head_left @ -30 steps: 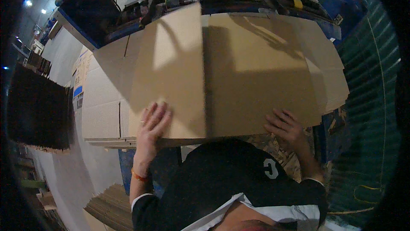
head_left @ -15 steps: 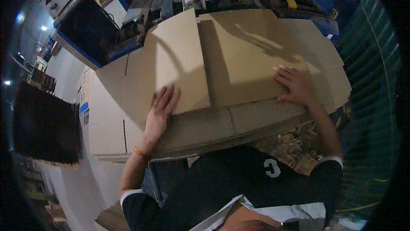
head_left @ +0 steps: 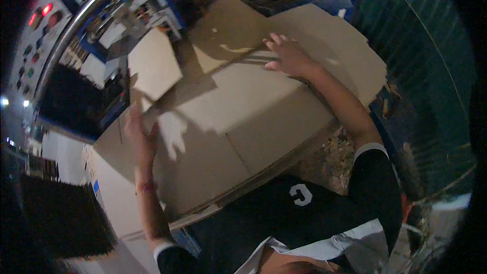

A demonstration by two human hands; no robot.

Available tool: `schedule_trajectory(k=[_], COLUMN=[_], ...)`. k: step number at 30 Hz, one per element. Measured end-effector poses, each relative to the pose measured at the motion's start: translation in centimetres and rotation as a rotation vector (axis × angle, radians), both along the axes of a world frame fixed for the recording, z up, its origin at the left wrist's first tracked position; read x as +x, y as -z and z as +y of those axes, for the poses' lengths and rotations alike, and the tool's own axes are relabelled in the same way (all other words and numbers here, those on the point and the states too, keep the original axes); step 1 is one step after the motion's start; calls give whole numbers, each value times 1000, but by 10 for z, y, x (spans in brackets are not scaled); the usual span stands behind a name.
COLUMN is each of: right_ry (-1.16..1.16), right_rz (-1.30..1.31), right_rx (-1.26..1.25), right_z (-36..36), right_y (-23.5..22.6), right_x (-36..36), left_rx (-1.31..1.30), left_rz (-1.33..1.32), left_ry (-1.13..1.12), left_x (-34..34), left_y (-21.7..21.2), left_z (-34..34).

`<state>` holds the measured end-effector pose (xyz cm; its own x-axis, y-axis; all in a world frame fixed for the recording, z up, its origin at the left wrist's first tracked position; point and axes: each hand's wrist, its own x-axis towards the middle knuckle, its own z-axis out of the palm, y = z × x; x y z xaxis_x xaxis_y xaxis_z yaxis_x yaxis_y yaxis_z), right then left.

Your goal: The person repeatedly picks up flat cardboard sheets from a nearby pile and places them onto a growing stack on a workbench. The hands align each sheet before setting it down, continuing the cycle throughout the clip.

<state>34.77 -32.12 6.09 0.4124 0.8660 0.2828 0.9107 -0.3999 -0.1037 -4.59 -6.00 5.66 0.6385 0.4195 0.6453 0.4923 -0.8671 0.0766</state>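
A creased brown cardboard sheet lies half into the machine (head_left: 167,8) ahead of me, its pale left panel (head_left: 154,66) lifted and its darker right panel (head_left: 228,30) further right. Under it is a stack of flat cardboard sheets (head_left: 264,106) with cut slots. My left hand (head_left: 141,134), blurred by motion, is at the near corner of the pale panel with thumb and fingers apart; whether it touches the panel I cannot tell. My right hand (head_left: 289,57) reaches past the near edge of the darker panel, fingers spread, gripping nothing.
A control panel (head_left: 38,51) with buttons and red lights stands at the left behind a metal rail (head_left: 83,18). Green corrugated sheeting (head_left: 426,71) rises at the right. Cardboard scraps (head_left: 335,155) lie below the stack's near edge. A dark stack (head_left: 66,218) stands at the lower left.
The cardboard sheet has moved away from me, into the machine, baring more of the stack. Both hands have moved forward and leftward in view. The view has turned and shifted.
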Motion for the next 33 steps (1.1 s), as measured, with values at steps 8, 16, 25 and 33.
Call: schedule_trajectory(k=[8,16,25,33], right_ry=[919,814,433,214], right_rz=[66,247,934,600], right_rx=[450,740,1729,1374], right_z=[-188,-172,-196,-237], right_y=[49,72,31,-55], right_x=[0,8,66,-46], left_rx=[-3,-243,-633,-893], left_rz=[-307,-573,-1535,-1282], left_ry=[-1072,-1236,-377,-408], left_x=[-226,-268,-333,-285], left_y=[35,70,46,14], left_z=[-75,-81,-53,-104])
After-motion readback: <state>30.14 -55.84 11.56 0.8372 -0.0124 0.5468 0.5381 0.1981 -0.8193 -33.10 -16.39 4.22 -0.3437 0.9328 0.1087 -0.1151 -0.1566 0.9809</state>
